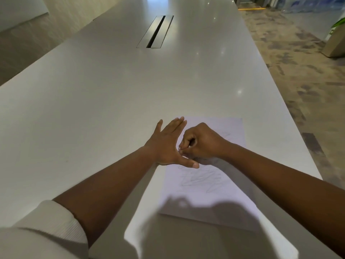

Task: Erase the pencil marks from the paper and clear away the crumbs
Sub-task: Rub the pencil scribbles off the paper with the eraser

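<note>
A white sheet of paper [214, 199] lies on the long white table [93, 109], near its right edge. Grey pencil scribbles [202, 179] cross the sheet's middle, and fainter marks show near its far right. My left hand [169, 144] lies flat with fingers spread on the sheet's left edge, thumb stretched across the paper. My right hand [201, 142] is curled into a fist on the sheet, pinching a small white eraser [180, 150] whose tip peeks out at the fingertips, right beside my left thumb. No crumbs are clear enough to tell.
A metal cable slot [155, 31] is set into the table's middle farther away. The table's right edge runs close past the paper, with patterned carpet [298, 71] beyond and a planter [335, 41] at the far right. My shadow falls over the paper's near end.
</note>
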